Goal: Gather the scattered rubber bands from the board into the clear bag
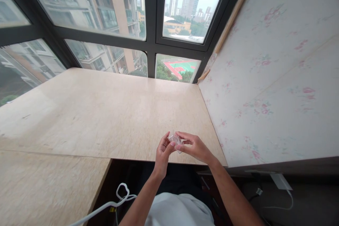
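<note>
A small clear, transparent object (175, 139) is held between both hands, just above the front edge of the beige stone sill (127, 113). My left hand (163, 151) grips its left side with the thumb and fingers. From the right, my right hand (194, 146) pinches it between thumb and forefinger. The object looks like a little plastic piece or case; its exact shape is partly covered by the fingers.
Dark-framed windows (151, 47) stand behind the sill. A flowered wall (270, 77) rises on the right. At the lower left, a white cable (106, 205) hangs by a second stone surface (47, 183). A white adapter (281, 181) with a cable lies at the lower right.
</note>
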The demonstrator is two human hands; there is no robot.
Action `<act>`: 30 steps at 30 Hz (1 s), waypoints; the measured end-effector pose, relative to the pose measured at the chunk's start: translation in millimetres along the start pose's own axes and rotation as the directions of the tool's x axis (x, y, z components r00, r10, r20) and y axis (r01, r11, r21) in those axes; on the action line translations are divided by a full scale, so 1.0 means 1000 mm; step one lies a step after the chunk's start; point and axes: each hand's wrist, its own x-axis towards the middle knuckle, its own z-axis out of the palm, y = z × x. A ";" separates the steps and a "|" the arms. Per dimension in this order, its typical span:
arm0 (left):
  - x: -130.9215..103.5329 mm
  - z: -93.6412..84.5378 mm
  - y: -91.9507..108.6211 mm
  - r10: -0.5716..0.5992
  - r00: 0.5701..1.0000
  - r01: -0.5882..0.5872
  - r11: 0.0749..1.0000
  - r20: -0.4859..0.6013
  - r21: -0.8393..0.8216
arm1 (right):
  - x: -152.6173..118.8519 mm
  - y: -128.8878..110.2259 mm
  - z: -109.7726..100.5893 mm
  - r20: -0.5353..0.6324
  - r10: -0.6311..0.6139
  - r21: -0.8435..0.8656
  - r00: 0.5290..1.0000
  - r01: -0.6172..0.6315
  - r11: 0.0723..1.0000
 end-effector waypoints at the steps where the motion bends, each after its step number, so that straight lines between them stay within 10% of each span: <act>1: -0.001 0.000 -0.001 0.008 1.000 -0.008 1.000 0.012 -0.007 | 0.000 -0.002 0.001 -0.021 -0.016 -0.045 1.000 0.015 0.999; 30: -0.001 -0.017 -0.019 -0.060 0.995 0.067 0.994 0.078 -0.085 | 0.003 0.017 0.016 -0.058 -0.023 -0.228 0.998 0.009 0.974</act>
